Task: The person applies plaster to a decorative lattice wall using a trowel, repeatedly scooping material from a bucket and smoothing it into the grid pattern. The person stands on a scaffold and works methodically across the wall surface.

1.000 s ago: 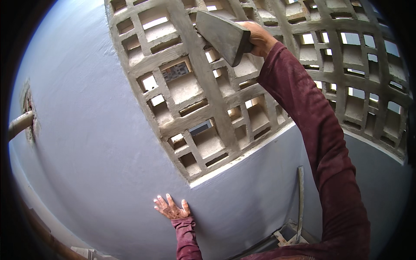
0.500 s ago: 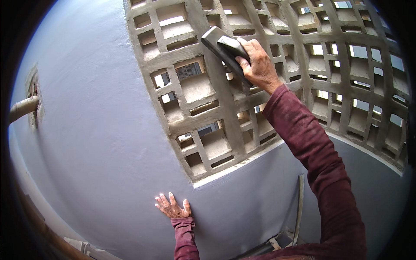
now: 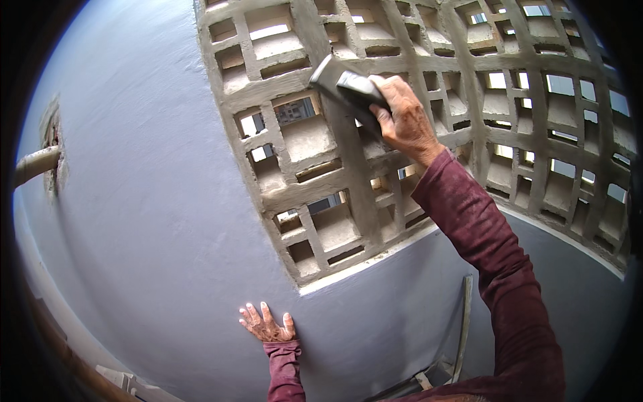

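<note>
Float (image 3: pixel 349 95), dark, is held in the right hand (image 3: pixel 406 119) at the lattice (image 3: pixel 353 171), contact unclear. Left hand (image 3: pixel 268 324) rests on the wall (image 3: pixel 154 221), fingers spread. Wall appears smoothly coated; lattice looks rougher, its share left uncertain.

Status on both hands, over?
Right hand gripping dark, flat float at grey concrete lattice. Left hand spread on smooth blue-grey wall. Pale round pipe far left, touching neither.
</note>
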